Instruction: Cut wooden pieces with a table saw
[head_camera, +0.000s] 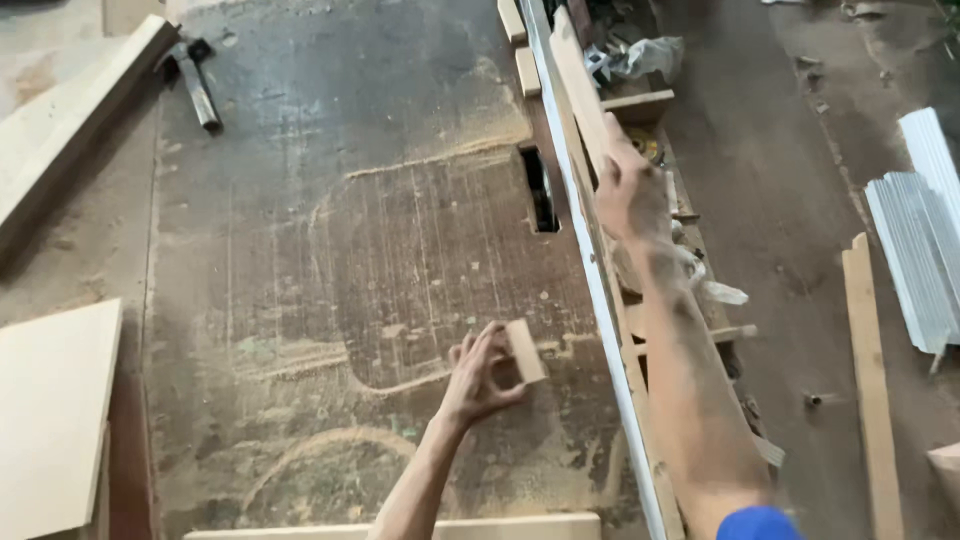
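Fingers of left hand (478, 378) grip small wooden block (525, 351); right hand's (628, 190) grip cannot be told.

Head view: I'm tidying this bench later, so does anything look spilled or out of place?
Yes. Sawdust lies in streaks and arcs across the worktop, and a hammer lies loose by the far-left plank. The left hand holds a small wood block.

Left hand (480, 375) raised palm-down, fingers curled in a pinch grip. Right arm stretched forward, right hand (628, 185) far out, fingers loosely bent.
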